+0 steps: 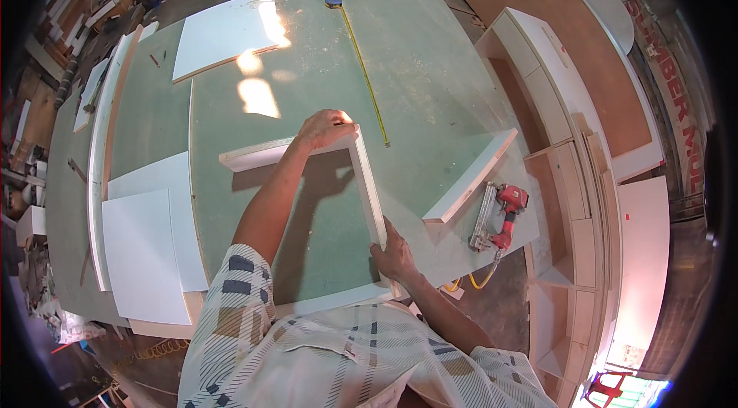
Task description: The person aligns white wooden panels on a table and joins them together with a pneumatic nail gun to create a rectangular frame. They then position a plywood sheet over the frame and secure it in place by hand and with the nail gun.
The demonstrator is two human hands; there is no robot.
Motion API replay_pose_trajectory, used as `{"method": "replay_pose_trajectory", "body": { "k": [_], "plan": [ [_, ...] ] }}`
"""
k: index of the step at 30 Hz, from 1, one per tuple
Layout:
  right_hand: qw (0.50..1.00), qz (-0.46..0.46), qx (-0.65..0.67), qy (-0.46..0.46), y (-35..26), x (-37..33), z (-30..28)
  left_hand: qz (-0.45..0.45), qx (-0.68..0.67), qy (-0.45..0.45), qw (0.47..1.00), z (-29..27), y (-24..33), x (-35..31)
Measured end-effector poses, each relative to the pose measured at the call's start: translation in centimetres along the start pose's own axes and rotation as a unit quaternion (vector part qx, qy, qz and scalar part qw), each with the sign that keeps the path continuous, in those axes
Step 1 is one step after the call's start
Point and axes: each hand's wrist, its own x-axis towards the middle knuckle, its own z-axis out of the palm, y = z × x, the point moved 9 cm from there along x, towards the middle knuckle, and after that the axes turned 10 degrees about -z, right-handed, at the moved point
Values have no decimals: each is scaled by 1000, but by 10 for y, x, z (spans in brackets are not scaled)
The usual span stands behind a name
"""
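A three-sided frame of white boards with bare wood edges stands on edge on the green worktable, close to my body. My left hand is closed over its far right corner, fingers bent over the top edge. Lower down, my right hand wraps around the right-hand board near the near corner. Part of the near board is hidden by my shirt. To the right lies a loose white board, apart from the frame. Beside it rests a red nail gun with a yellow hose.
A tape measure lies far off, its yellow blade drawn out toward the frame. White panels are stacked at the left, and another panel lies at the far left. A tall cabinet carcass stands along the right side.
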Motion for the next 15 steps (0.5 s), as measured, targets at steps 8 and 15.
{"method": "replay_pose_trajectory", "body": {
  "k": [8,15],
  "plan": [
    [1000,25,1,-3,-1,-2,-5,45,29,28,998,5,13,-1],
    [967,-35,90,235,21,-18,-77,44,27,39,998,3,8,0]
  ]
}}
